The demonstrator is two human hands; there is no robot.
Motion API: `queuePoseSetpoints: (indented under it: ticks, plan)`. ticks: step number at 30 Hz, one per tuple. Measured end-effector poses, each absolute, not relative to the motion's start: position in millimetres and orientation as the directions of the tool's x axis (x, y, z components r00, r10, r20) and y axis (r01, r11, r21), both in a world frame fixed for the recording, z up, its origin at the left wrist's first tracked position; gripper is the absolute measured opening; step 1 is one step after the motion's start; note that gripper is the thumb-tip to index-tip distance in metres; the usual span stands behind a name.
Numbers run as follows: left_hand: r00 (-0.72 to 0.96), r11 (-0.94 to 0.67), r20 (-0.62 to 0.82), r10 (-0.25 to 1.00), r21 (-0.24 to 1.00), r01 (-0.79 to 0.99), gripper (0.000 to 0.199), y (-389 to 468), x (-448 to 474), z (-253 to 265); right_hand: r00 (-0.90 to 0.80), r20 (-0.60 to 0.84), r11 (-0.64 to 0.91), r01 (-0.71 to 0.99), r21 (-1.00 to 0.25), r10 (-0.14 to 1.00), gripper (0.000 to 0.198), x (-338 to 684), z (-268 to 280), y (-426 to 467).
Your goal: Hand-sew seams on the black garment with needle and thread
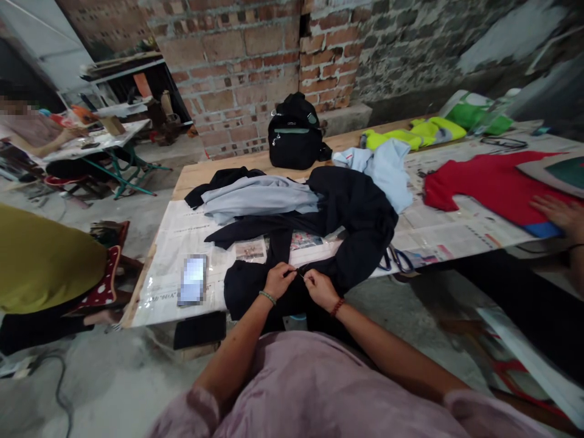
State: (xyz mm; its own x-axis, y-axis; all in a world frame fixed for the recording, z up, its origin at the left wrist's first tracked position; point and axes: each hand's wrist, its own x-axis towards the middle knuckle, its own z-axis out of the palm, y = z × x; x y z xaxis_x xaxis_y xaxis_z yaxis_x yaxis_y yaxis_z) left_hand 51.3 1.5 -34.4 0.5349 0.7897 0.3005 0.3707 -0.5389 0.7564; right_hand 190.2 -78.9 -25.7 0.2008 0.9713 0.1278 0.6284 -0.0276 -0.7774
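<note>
Found nearest: right hand (322,289), with a narrow grip pinched on a thin item (too fine to identify), and left hand (279,281), just beside, likewise pinched narrow; cannot tell on what. Found beneath both: black garment (360,225), heaped along the near edge of the desk (201,176) and spreading back. Judged soft, limp, bulky rather than fragile, unlikely to slip; best held by a doubled fold, with loose lengths supported. Noted farther back: grey cloth (260,198), probably lighter; beyond, an upright black backpack (295,134).
</note>
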Motion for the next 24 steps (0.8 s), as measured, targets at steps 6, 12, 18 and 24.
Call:
queuePoseSetpoints:
  ticks: [6, 12, 18, 24]
  plan:
    - [0.539, -0.528, 0.290, 0.791, 0.768, 0.362, 0.009, 1, 53, -34, 0.186, 0.129, -0.028, 0.664, -0.748, 0.974, 0.013, 202, -14, -82]
    - [0.546, -0.537, 0.297, 0.784, 0.766, 0.353, 0.010, 2, 53, -34, 0.349, 0.179, -0.046, 0.549, -0.835, 0.920, 0.020, 191, -10, -64]
    - [0.545, -0.535, 0.290, 0.787, 0.761, 0.367, 0.010, 2, 52, -34, 0.356, 0.174, 0.025, 0.385, -0.923, 0.918, 0.020, 178, -29, -60]
    - [0.550, -0.538, 0.281, 0.787, 0.748, 0.388, 0.011, 2, 53, -34, 0.314, 0.285, 0.143, 0.405, -0.903, 0.906, 0.022, 184, -38, -63]
